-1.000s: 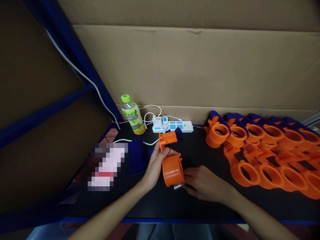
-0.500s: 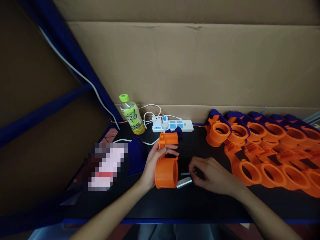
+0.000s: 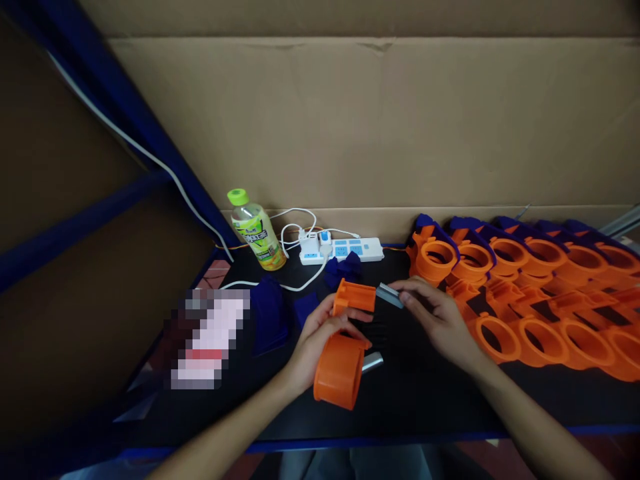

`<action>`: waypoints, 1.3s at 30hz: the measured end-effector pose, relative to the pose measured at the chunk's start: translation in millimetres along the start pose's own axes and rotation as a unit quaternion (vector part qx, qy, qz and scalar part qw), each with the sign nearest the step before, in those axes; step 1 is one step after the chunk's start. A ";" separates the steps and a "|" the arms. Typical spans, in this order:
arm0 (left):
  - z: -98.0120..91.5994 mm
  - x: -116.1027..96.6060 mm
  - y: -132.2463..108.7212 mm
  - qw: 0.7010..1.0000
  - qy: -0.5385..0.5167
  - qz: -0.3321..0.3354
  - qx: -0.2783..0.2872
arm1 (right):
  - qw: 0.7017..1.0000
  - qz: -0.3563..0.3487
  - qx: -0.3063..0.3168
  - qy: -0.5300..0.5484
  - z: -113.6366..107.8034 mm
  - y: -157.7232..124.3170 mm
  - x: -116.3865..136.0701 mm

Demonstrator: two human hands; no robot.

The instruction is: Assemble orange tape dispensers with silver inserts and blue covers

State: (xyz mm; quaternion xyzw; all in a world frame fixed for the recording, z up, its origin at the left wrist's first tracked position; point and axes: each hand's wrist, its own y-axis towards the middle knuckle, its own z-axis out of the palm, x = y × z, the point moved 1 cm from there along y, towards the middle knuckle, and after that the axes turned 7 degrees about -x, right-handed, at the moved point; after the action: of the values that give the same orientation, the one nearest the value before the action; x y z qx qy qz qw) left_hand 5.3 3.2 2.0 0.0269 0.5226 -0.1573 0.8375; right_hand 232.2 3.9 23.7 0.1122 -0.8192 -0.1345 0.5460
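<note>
My left hand [image 3: 316,335] is wrapped round an orange plastic part [image 3: 344,353], a round cup with a boxy block at its top end, held just above the black table [image 3: 440,393]. My right hand [image 3: 440,317] pinches a small silver metal piece [image 3: 389,295] at the fingertips, right beside the part's boxy end. A second silver cylinder [image 3: 372,363] lies on the table against the cup.
Rows of matching orange parts [image 3: 540,293] with dark blue pieces fill the right side. Loose dark blue pieces [image 3: 270,313] lie left of my hands. A green-capped bottle [image 3: 255,231] and a white power strip [image 3: 341,250] stand at the back by the cardboard wall [image 3: 380,127].
My right hand lifted from the table by the silver cylinder and rose to the part's boxy end with a small silver piece. My left hand tilted the orange part.
</note>
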 end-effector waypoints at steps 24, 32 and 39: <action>-5.0 4.3 -3.5 0.997 0.077 0.004 0.001 | 0.997 -0.053 0.040 0.031 5.0 1.6 -8.9; -4.2 6.3 -9.4 0.994 0.020 -0.056 0.093 | 0.965 0.039 0.121 0.229 17.8 -2.3 -30.6; -4.2 8.3 -9.1 0.986 0.059 -0.080 0.132 | 0.965 0.087 0.071 0.237 39.8 -17.1 -37.8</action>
State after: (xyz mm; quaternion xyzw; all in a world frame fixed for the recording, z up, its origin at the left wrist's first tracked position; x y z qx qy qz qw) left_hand 2.3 -6.6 -6.1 0.1045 0.5459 -0.2892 0.7794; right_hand 210.3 4.2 -29.5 0.1079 -0.6801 0.0022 0.7251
